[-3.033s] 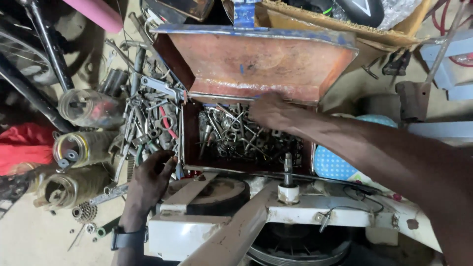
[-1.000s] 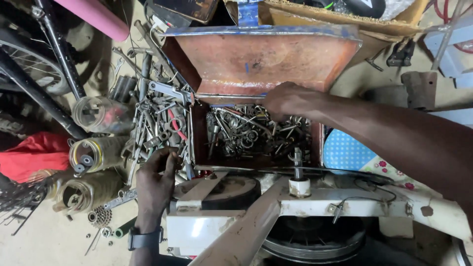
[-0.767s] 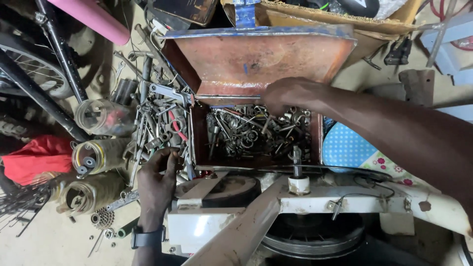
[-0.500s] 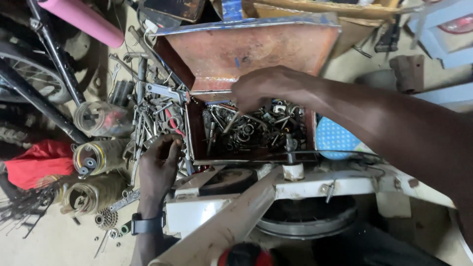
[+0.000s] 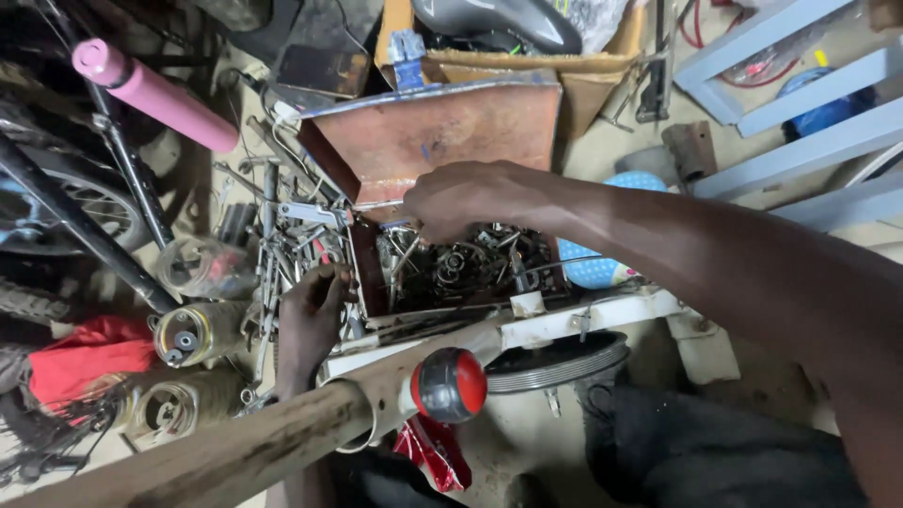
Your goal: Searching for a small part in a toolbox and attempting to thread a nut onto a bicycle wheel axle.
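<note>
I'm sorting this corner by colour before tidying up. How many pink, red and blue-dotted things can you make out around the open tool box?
Pink: 1, the pink tube
Red: 3, the red cloth, the red knob, the red wrapper
Blue dotted: 1, the blue dotted bowl
Total: 5

Right hand point(image 5: 466, 199) covering part of the metal box point(image 5: 442, 273), fingertips lost among small parts too tangled to tell apart. Left hand point(image 5: 310, 315) partly behind the wooden handle point(image 5: 235, 447), possibly gripping something. Bicycle wheel point(image 5: 56, 202) cut off at left.
</note>
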